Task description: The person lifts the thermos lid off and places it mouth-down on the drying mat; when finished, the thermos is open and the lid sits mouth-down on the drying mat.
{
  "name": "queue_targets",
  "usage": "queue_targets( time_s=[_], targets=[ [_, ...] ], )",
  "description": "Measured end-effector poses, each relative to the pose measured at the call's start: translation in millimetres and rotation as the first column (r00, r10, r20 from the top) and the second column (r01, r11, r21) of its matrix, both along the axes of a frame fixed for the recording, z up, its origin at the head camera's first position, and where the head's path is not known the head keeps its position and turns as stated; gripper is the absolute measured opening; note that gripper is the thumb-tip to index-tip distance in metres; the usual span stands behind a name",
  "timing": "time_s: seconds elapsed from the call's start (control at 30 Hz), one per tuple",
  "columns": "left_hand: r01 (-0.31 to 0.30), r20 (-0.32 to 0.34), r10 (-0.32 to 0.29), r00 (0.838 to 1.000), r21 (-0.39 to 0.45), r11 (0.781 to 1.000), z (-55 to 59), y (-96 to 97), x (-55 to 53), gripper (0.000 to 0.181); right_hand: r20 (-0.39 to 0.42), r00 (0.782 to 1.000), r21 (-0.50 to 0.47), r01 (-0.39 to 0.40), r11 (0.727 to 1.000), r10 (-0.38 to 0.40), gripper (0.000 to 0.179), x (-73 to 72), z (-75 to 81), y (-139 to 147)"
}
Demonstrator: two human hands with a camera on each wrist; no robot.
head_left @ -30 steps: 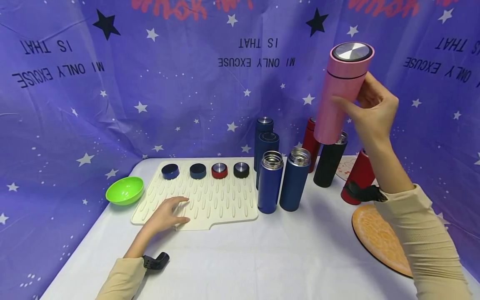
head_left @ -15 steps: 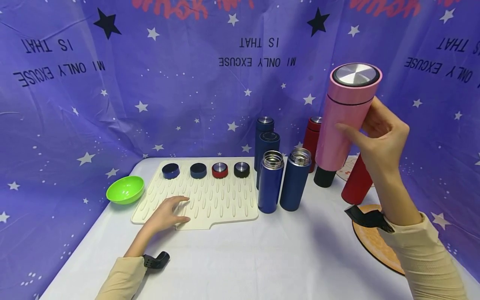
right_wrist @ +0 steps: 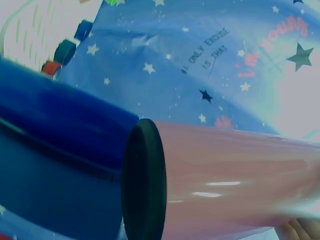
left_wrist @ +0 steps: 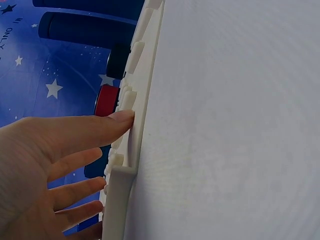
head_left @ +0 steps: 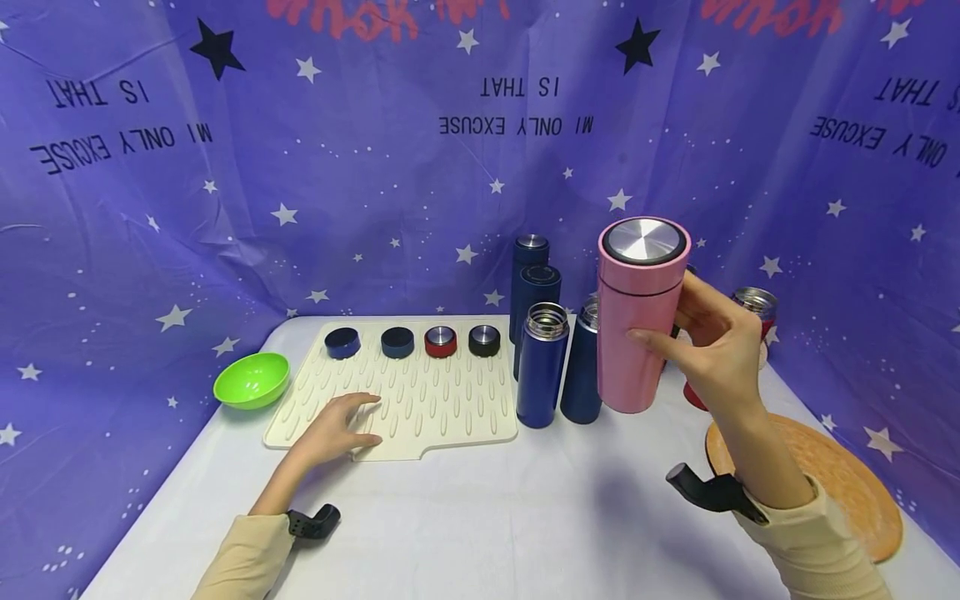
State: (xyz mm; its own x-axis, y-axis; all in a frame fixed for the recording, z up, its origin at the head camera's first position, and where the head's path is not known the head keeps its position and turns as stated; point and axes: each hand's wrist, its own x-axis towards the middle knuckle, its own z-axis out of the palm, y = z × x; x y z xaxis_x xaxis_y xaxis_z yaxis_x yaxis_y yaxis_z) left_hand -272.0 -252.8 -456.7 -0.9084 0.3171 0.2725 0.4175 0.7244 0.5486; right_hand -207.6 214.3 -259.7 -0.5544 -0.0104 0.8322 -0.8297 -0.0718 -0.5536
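My right hand grips a pink thermos bottle around its body, holding it upright above the table with its silver-topped lid on. In the right wrist view, the dark base of the pink thermos sits beside blue bottles. An uncapped blue bottle stands just left of the held one, and an uncapped darker blue bottle is partly hidden behind it. My left hand rests at the front edge of the cream ridged mat, fingers relaxed and apart, thumb touching the edge.
Several bottle caps line the mat's back, including a red cap and a black cap. Two capped blue bottles stand behind, one being a dark bottle. A green bowl, an uncapped red bottle and an orange-slice mat flank them.
My right hand has lowered the pink thermos and brought it leftward, so it now covers part of the darker blue bottle. The left hand stays where it was.
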Motion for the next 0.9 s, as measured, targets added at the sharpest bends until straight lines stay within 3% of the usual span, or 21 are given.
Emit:
queue_targets(
  time_s=[0.13,0.43,0.6,0.9],
  targets=[
    [0.005,0.001,-0.005,1.0,-0.001,1.0,0.8,1.4,-0.8,0.063,0.03,1.0,0.023,-0.009,1.0,0.008,0.067,4.1,-13.7,-5],
    [0.03,0.014,-0.03,0.999,0.02,0.999,2.6,4.1,-1.7,0.064,0.185,0.982,0.1,0.023,0.995,-0.042,0.066,2.3,-42.5,-11],
    [0.063,-0.012,-0.062,0.998,0.04,0.997,8.0,6.8,-0.9,0.065,0.193,0.981,0.108,-0.001,0.994,-0.02,0.066,-1.9,-53.2,-17],
    [0.087,-0.051,-0.084,0.995,0.053,0.995,29.6,19.1,6.7,0.065,0.192,0.981,0.144,-0.041,0.989,0.013,0.071,-5.7,-64.7,-24]
  ],
)
